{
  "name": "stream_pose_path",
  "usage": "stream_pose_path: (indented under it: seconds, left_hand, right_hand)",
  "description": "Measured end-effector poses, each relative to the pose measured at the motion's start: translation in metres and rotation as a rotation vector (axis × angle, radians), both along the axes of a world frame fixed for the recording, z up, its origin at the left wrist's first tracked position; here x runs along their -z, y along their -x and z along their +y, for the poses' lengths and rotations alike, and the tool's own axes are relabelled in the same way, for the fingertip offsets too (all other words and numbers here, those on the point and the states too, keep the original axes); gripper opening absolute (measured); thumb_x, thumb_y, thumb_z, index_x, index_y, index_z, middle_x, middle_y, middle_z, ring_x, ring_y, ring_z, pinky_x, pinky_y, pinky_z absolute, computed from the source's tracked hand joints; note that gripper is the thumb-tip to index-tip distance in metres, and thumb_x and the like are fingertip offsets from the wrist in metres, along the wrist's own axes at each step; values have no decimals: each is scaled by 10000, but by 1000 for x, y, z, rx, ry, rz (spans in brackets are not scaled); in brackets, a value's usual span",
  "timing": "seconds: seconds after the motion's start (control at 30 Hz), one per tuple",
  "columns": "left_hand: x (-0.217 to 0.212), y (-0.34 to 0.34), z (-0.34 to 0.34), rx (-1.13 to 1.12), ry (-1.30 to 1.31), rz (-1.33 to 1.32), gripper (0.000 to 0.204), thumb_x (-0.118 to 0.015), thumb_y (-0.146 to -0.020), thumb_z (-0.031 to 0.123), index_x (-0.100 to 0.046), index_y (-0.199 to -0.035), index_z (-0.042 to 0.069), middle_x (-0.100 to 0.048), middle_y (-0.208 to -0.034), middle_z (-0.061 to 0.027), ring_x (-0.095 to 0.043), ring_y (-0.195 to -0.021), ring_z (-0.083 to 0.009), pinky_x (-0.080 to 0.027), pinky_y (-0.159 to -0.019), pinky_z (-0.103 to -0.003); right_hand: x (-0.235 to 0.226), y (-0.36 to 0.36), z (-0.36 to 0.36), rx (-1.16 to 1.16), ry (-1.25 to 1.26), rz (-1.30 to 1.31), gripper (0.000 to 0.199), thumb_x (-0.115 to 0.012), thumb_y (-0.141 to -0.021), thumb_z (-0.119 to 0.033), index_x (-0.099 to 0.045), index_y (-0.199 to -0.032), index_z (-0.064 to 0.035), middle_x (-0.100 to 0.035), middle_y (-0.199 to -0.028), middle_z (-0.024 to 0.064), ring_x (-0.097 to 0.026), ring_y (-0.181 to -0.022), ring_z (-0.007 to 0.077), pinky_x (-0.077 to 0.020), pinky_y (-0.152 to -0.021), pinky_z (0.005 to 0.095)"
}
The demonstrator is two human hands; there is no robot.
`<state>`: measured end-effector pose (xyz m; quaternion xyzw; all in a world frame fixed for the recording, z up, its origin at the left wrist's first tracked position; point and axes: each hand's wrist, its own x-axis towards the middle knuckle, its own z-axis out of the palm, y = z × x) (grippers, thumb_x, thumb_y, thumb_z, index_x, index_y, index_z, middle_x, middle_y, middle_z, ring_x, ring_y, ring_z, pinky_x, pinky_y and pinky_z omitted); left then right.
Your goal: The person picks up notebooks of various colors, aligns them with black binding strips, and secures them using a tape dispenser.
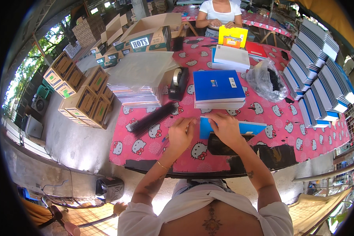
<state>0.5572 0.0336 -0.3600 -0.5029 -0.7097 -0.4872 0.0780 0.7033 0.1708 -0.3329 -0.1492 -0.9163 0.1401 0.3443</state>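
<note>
White sleeves lie closest. Beyond, the right hand grips a blue notebook over the counter; the left hand curls by its left end, its hold unclear. That notebook seems unfinished; whether the notebook stack beyond is done, I cannot tell.
</note>
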Motion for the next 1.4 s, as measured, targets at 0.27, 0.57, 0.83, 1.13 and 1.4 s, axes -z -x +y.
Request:
stream_pose_path:
  seconds: [0.27,0.57,0.83,1.13,1.4]
  left_hand:
    - [-14,12,5,6,88,129,145,-701,-888,146,-698,-997,49,-638,-786,-119,-634,-654,-335,-487,-559,-426]
    - [-25,42,18,436,183,165,274,-732,-869,165,-644,-1099,45,-615,-908,-115,-636,-733,-338,-508,-655,-409]
    - [-44,37,24,434,250,145,208,-697,-902,190,-670,-1063,62,-691,-901,-167,-680,-815,-326,-521,-664,-416]
    - [-39,27,28,357,350,332,157,-677,-919,211,-689,-992,72,-644,-873,-99,-658,-746,-330,-528,-625,-414]
    - [-33,29,45,343,286,302,187,-670,-928,243,-641,-881,65,-629,-862,-108,-644,-718,-348,-500,-569,-441]
  right_hand:
    - [-1,0,1,-25,1,-2,118,-676,-861,-133,-695,-978,-126,-685,-817,62,-676,-684,283,-540,-609,408]
    - [-4,-3,5,-78,46,-42,122,-684,-875,-134,-697,-996,-124,-702,-815,67,-679,-696,296,-539,-618,410]
    - [-1,-3,13,-117,166,-63,124,-689,-881,-157,-699,-1001,-128,-716,-826,111,-691,-727,333,-540,-647,446]
    - [-16,-39,27,-46,95,-206,155,-661,-893,-167,-704,-1040,-141,-699,-804,102,-691,-738,314,-531,-632,458]
    - [-11,-36,41,-81,119,-249,177,-647,-900,-169,-716,-1062,-149,-702,-783,106,-694,-720,316,-531,-622,457]
